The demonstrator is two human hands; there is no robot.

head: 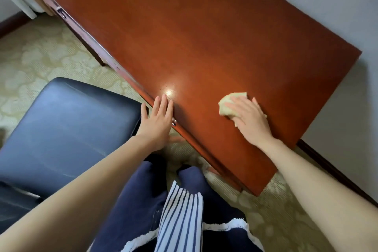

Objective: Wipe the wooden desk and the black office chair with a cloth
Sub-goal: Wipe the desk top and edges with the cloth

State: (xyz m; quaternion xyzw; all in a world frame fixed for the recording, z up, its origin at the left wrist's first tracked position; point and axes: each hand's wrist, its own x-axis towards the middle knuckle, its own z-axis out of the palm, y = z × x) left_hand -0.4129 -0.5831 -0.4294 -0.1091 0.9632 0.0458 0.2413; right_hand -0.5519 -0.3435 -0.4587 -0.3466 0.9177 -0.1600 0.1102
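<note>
Cloth (233,101) was pressed under my flat right hand (251,121) near the desk (184,26) front edge, left hand (157,122) spread open at that edge; chair (67,125) apparently not yet wiped.

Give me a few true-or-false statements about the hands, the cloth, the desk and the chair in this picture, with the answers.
1. The right hand presses the cloth onto the desk. True.
2. The left hand holds a second cloth. False: it holds nothing, and its straight fingers rest at the desk's front edge.
3. The chair is black and stands on the person's left, beside the desk. True.
4. The cloth lies on the chair seat. False: it is on the desk, under the right hand.
5. The floor is bare wood. False: it is covered by a pale patterned carpet.
</note>
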